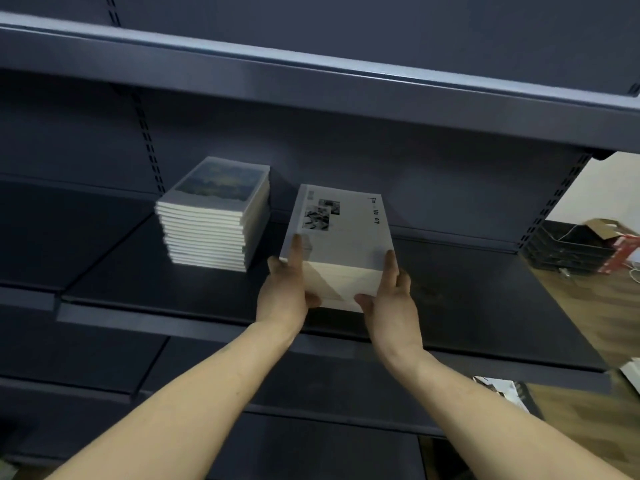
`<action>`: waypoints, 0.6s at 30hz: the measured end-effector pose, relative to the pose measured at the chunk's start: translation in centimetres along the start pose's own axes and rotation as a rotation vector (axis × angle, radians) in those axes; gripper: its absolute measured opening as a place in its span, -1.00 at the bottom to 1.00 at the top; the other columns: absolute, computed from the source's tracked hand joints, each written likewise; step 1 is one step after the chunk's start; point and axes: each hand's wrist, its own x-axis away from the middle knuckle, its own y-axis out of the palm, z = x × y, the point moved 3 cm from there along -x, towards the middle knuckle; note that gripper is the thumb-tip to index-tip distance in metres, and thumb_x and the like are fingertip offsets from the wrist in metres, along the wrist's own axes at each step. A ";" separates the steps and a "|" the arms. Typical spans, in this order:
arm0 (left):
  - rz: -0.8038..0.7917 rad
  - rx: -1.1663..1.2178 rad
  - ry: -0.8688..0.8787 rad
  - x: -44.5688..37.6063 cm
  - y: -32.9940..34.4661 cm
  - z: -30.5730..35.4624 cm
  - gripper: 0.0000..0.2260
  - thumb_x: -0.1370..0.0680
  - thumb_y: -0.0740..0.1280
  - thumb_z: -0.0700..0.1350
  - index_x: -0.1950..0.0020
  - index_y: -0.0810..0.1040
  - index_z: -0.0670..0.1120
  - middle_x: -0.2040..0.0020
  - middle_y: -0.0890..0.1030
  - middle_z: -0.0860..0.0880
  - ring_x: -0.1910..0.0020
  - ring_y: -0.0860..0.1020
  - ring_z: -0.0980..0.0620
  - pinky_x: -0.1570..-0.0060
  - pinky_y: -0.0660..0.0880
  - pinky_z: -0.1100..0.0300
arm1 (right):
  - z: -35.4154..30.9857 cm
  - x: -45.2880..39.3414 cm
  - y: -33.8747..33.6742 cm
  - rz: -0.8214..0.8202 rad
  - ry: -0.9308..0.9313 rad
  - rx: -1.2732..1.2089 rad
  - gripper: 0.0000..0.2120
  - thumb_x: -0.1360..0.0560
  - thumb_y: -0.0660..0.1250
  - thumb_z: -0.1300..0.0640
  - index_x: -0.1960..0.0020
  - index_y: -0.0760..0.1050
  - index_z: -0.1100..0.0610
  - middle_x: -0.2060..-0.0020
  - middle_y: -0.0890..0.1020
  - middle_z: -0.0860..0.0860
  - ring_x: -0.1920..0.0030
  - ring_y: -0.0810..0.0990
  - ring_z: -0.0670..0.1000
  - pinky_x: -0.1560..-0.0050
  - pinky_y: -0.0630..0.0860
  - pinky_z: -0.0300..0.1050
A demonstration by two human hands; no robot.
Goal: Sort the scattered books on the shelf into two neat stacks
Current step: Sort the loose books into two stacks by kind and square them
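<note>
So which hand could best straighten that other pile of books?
Probably the left hand: the other pile sits on its side of the shelf. Both hands hold the white pile.

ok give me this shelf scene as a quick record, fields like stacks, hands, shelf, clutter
stacks: two on the middle shelf, apart from each other
left stack: neat, dark picture cover on top, untouched
right stack: white cover with small photos on top, held at its near end
left hand: grips the right stack's left side, forefinger along the top edge
right hand: grips its right side, thumb on the front face
loose books: none visible on this shelf
clutter: wire trays and a cardboard box at far right
</note>
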 end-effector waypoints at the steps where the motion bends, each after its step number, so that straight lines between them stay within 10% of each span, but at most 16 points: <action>1: -0.001 0.030 0.001 0.0 0.0 -0.1 -0.10 -0.53 0.40 -0.15 -0.54 -0.23 0.25 -0.46 0.17 -0.20 0.03 0.51 -0.02 0.23 0.43 0.28 | -0.1 0.0 -0.1 0.007 0.007 -0.005 -0.17 -0.56 0.34 0.06 -0.59 -0.17 0.07 -0.39 0.28 0.19 -0.03 0.61 0.15 0.00 0.58 -0.04; 6: 0.015 0.134 -0.017 -0.2 -0.2 -0.5 -0.35 -0.63 0.23 -0.13 -0.58 -0.08 0.14 -0.45 0.25 -0.21 0.35 0.29 0.26 0.48 0.24 0.43 | -0.3 -0.3 -0.2 -0.005 0.005 0.079 -0.18 -0.56 0.33 0.01 -0.59 -0.15 0.08 -0.34 0.33 0.20 0.02 0.62 0.12 0.06 0.60 -0.08; 18: -0.017 0.078 0.044 -0.9 0.1 -1.8 -0.25 -0.58 0.24 -0.19 -0.47 -0.15 0.37 -0.43 0.24 -0.14 0.08 0.48 0.02 0.27 0.45 0.32 | 0.3 -0.4 1.4 -0.019 0.002 0.248 -0.02 -0.50 0.42 0.11 -0.52 -0.32 0.01 -0.38 0.17 0.24 0.31 0.59 0.04 0.32 0.59 -0.17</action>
